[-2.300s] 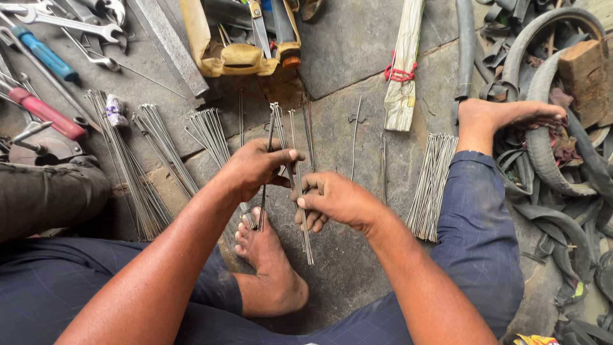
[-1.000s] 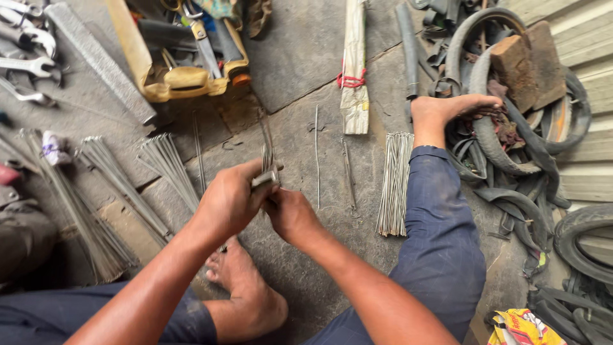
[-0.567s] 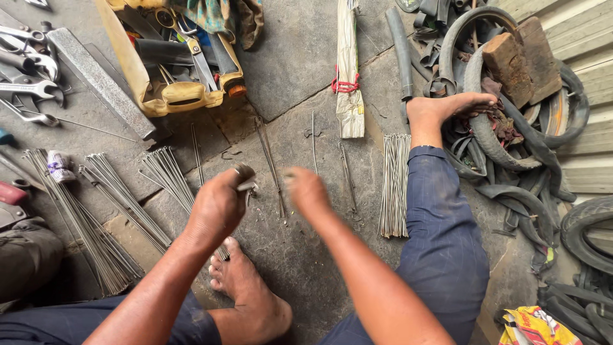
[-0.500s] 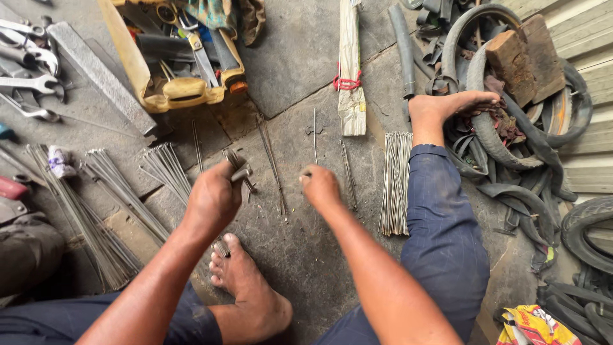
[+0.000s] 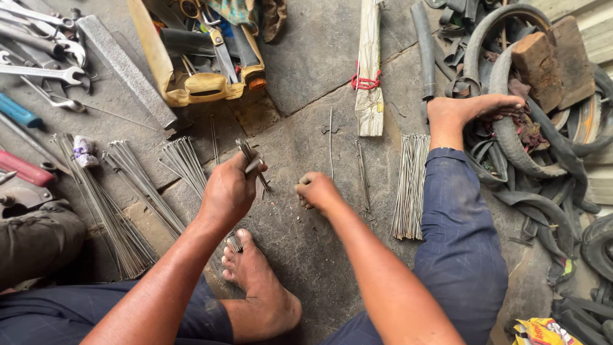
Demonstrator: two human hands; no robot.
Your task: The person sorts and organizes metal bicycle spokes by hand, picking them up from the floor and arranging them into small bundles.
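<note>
Spokes bunched in my left fist, right hand down on the floor.

My left hand (image 5: 231, 190) is closed around a small bunch of spokes (image 5: 250, 160): thin, stiff, light, likely slick, best gripped mid-length. My right hand (image 5: 317, 190) is curled knuckles-down on the concrete floor (image 5: 306, 243); I can't tell if it pinches anything. Loose spokes (image 5: 364, 176) lie just beyond, a bundle (image 5: 410, 185) against my right leg, bare floor between.

thin metal spokes (image 5: 251, 161), small bunch, upright-tilted, in left grip

bare floor (image 5: 300, 249) between hands, spoke bundles (image 5: 408, 185) flanking, toolbox (image 5: 204, 57) ahead
</note>
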